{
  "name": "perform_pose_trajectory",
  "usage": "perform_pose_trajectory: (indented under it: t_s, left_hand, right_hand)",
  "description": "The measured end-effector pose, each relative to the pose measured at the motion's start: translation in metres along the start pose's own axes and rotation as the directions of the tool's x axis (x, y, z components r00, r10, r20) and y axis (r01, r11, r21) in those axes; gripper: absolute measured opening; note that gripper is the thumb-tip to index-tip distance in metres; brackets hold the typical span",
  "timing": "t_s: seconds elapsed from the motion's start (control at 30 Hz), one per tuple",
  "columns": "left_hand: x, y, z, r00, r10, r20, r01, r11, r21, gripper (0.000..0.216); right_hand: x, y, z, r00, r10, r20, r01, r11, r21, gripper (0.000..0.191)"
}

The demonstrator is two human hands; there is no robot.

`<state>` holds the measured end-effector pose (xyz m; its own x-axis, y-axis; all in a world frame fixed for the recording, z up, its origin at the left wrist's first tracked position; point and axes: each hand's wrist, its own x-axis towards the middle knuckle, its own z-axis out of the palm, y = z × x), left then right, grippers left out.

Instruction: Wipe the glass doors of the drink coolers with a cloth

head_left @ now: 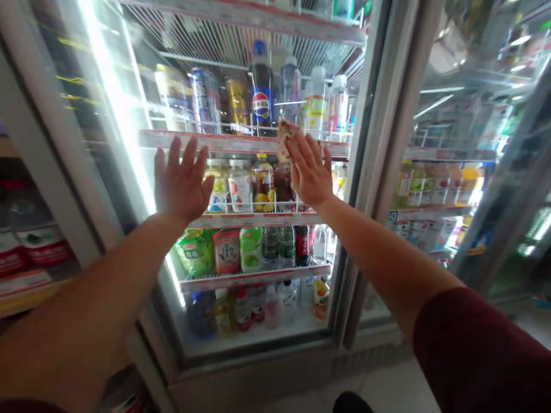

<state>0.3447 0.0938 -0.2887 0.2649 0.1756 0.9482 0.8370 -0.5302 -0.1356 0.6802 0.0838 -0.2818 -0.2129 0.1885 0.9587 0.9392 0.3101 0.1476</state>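
Bare forearms reach to the cooler's glass door (124, 92). Left hand (181, 183) lies spread flat on it, while right hand (307, 169), fingers flat, pins a brownish rag (284, 135) against it. Pepsi bottle (262, 92) stands behind the door.

The left grip (181, 183) lies flat on the glass door (103, 143) of the drinks cooler. The right grip (309, 169) is to its right on the same pane, with a cloth (284, 136) pinned under its fingertips. Behind the glass, a Pepsi bottle (262, 86) stands on the upper shelf (241, 143), with cans (205, 100) to its left. Jars (240, 184) sit on the shelf below, between the two grips. A door post (379, 143) stands to their right, with a second cooler (451, 172) beyond it. Packed shelves (34, 246) lie at far left.
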Motion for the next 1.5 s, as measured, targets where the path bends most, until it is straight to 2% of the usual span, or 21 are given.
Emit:
perform_pose_trajectory:
  t_s: [0.1, 0.23, 0.33, 0.43, 0.6, 0.63, 0.7, 0.77, 0.8, 0.83, 0.87, 0.93, 1.0, 1.03, 1.1, 1.17, 1.23, 1.3, 1.4, 1.47, 1.5]
  left_hand:
    - [-0.006, 0.0, 0.004, 1.0, -0.023, -0.02, 0.024, 0.999, 0.045, 0.068]
    - [-0.007, 0.008, 0.005, 1.0, 0.001, -0.023, 0.001, 0.997, 0.076, 0.07]
    - [-0.005, 0.008, 0.004, 0.999, 0.02, -0.027, -0.018, 0.997, 0.076, 0.069]
    - [-0.004, 0.008, 0.003, 1.0, -0.025, -0.011, 0.025, 0.999, 0.037, 0.07]
    - [-0.002, 0.007, 0.003, 1.0, -0.027, 0.016, 0.026, 0.999, 0.047, 0.073]
    - [-0.001, 0.007, 0.003, 1.0, -0.02, 0.016, 0.019, 0.999, 0.048, 0.073]
    - [-0.001, 0.007, 0.003, 1.0, -0.021, 0.009, 0.021, 0.999, 0.029, 0.074]
    - [0.0, 0.008, 0.003, 0.999, -0.039, -0.003, 0.039, 0.999, -0.034, 0.075]
    - [0.001, 0.008, 0.002, 0.998, -0.058, -0.011, 0.057, 0.995, -0.079, 0.076]
    - [0.001, 0.008, 0.002, 0.997, -0.078, -0.019, 0.075, 0.99, -0.12, 0.076]
    - [0.001, 0.008, 0.002, 0.996, -0.087, -0.022, 0.083, 0.986, -0.144, 0.076]
    - [0.001, 0.008, 0.001, 0.997, -0.07, -0.017, 0.067, 0.99, -0.124, 0.077]
    - [0.001, 0.009, 0.001, 0.999, -0.039, -0.001, 0.039, 0.998, -0.048, 0.077]
    - [0.001, 0.009, 0.001, 1.0, -0.031, 0.006, 0.031, 0.999, -0.024, 0.077]
    - [0.001, 0.01, 0.001, 0.999, -0.046, 0.015, 0.046, 0.998, -0.032, 0.077]
    - [0.001, 0.011, 0.0, 0.996, -0.082, 0.017, 0.084, 0.992, -0.09, 0.079]
    - [0.002, 0.011, -0.001, 0.994, -0.109, 0.022, 0.111, 0.983, -0.149, 0.08]
    - [0.002, 0.011, -0.001, 0.992, -0.127, 0.021, 0.129, 0.978, -0.165, 0.08]
    - [0.003, 0.008, 0.001, 0.989, -0.142, 0.027, 0.145, 0.974, -0.175, 0.084]
    - [0.003, 0.006, 0.002, 0.987, -0.16, 0.028, 0.163, 0.966, -0.2, 0.085]
    - [0.003, 0.006, 0.003, 0.986, -0.161, 0.032, 0.164, 0.966, -0.201, 0.083]
  right_hand:
    - [0.024, 0.004, -0.002, 0.997, 0.069, -0.027, -0.071, 0.994, -0.078, 0.061]
    - [-0.008, 0.0, 0.005, 0.992, 0.111, -0.055, -0.116, 0.987, -0.111, 0.064]
    - [-0.025, 0.014, 0.005, 0.998, 0.014, -0.059, -0.019, 0.995, -0.098, 0.065]
    - [-0.004, 0.043, -0.001, 0.996, -0.071, -0.056, 0.066, 0.994, -0.088, 0.065]
    - [0.027, 0.067, -0.005, 0.977, 0.122, -0.177, -0.136, 0.988, -0.07, 0.073]
    - [0.023, 0.067, -0.007, 0.987, 0.073, -0.143, -0.084, 0.994, -0.069, 0.074]
    - [0.014, 0.064, -0.013, 0.988, -0.152, 0.025, 0.153, 0.987, -0.044, 0.072]
    - [0.012, 0.065, -0.023, 0.9, -0.387, 0.201, 0.388, 0.921, 0.037, 0.066]
    - [0.016, 0.067, -0.027, 0.861, -0.445, 0.246, 0.442, 0.894, 0.068, 0.062]
    - [0.024, 0.071, -0.031, 0.856, -0.452, 0.251, 0.449, 0.89, 0.073, 0.061]
    - [0.034, 0.074, -0.032, 0.884, -0.412, 0.221, 0.411, 0.91, 0.053, 0.061]
    - [0.052, 0.076, -0.028, 0.977, -0.198, 0.079, 0.2, 0.98, -0.017, 0.066]
    - [0.059, 0.069, -0.019, 0.997, 0.027, -0.073, -0.03, 0.998, -0.05, 0.072]
    - [0.057, 0.063, -0.014, 0.994, 0.051, -0.098, -0.056, 0.997, -0.052, 0.074]
    - [0.046, 0.049, -0.01, 0.995, -0.095, -0.029, 0.094, 0.995, -0.039, 0.073]
    - [0.036, 0.039, -0.015, 0.944, -0.314, 0.099, 0.315, 0.949, 0.01, 0.063]
    - [0.037, 0.038, -0.024, 0.898, -0.405, 0.173, 0.402, 0.914, 0.052, 0.057]
    - [0.049, 0.041, -0.031, 0.924, -0.349, 0.153, 0.349, 0.937, 0.032, 0.059]
    - [0.069, 0.039, -0.027, 0.996, -0.086, -0.007, 0.085, 0.996, -0.029, 0.066]
    - [0.068, 0.027, -0.017, 0.996, 0.034, -0.084, -0.036, 0.999, -0.026, 0.069]
    - [0.062, 0.019, -0.013, 0.997, 0.022, -0.075, -0.023, 1.0, -0.018, 0.071]
